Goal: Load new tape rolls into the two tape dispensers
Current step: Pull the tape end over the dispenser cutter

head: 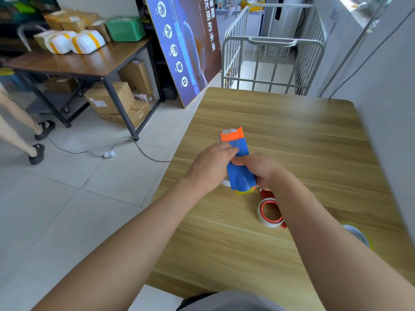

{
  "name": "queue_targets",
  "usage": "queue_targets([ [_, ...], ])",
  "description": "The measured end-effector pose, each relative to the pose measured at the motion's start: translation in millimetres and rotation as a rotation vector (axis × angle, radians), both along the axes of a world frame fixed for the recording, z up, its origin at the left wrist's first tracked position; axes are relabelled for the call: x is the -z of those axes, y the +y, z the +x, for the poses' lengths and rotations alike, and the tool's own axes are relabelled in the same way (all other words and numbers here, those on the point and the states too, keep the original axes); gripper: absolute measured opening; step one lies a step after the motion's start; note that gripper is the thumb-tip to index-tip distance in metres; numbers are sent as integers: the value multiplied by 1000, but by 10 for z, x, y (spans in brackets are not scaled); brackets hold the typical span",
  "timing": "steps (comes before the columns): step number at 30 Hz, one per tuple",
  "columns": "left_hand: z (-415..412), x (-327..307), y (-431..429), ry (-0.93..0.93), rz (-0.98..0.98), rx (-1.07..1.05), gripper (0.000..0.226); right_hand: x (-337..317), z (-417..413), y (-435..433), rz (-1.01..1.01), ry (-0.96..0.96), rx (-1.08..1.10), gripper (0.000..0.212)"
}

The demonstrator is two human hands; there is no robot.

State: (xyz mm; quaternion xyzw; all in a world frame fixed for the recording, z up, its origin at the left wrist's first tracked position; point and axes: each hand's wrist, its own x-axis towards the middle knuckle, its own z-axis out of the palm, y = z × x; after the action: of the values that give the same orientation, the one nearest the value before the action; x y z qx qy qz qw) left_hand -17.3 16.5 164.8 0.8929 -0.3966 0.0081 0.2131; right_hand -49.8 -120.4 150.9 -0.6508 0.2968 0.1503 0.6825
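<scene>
A blue tape dispenser [239, 176] with an orange head is held above the wooden table [292, 135], its orange end pointing away from me. My left hand [211, 164] grips its left side with fingers over the blue top. My right hand [262, 169] clasps its right side. A tape roll with a red core [269, 213] lies flat on the table just under my right wrist, next to a red part that my forearm partly hides. A white object [225, 182] peeks out below my left hand. Another roll with a yellow edge [358, 234] shows at the right, half hidden by my right arm.
A grey wall panel [386, 131] borders the table on the right. A metal cage trolley [269, 55] stands beyond the far edge, beside a leaning blue poster board [184, 46]. To the left are a brown table [78, 61] with parcels, a floor cable and a person's legs [20, 122].
</scene>
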Motion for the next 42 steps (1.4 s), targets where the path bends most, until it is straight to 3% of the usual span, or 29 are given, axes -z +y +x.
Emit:
queue_targets([
  [3, -45, 95, -12, 16, -14, -1, 55, -17, -11, -40, 207, -62, 46, 32],
  [7, -25, 174, -40, -37, 60, 40, 68, -73, -3, -49, 275, -137, 29, 24],
  [11, -40, 174, -49, -95, 19, 41, 73, -89, 6, -29, 346, -193, 76, 27],
  [18, -82, 93, -73, 127, -169, -39, 68, -91, 12, -14, 406, -250, 86, 26],
  [20, -71, 87, -66, 106, -166, -37, 70, -94, 13, -15, 419, -267, 80, 23],
  [23, -28, 118, -67, -51, -66, 27, 80, -107, 14, -24, 412, -292, 87, 24],
  [28, 26, 145, -39, -187, -57, 83, 74, -114, -3, -43, 386, -284, 119, 35],
  [36, 30, 126, -121, -180, -65, 32, 79, -120, -9, -64, 330, -300, 142, 29],
  [42, 58, 87, -208, -56, -244, -5, 59, -146, 0, -157, 220, -308, 174, 38],
])
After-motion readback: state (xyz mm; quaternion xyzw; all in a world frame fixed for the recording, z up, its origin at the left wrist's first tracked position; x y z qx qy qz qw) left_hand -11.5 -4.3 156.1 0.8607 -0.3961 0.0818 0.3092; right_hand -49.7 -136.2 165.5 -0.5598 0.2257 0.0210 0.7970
